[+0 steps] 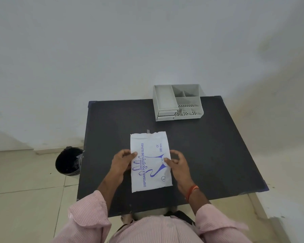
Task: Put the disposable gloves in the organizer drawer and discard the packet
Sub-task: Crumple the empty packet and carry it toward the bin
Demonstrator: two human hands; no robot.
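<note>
Both hands pinch the packet's long edges: left hand [124,159], right hand [175,161]. The gloves packet [150,162] lies flat on the dark surface [209,146], torn end pointing away. Better to lift it level, torn end up. Farther off, the organizer [177,102] shows shut drawers; bin [68,161] waits left.

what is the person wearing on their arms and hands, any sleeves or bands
Both hands are bare, with no gloves or rings visible. The left hand and right hand come out of long pale pink sleeves with fine stripes, pushed back so the forearms show. The right wrist carries a band of orange-red thread. The left wrist shows no band.
</note>
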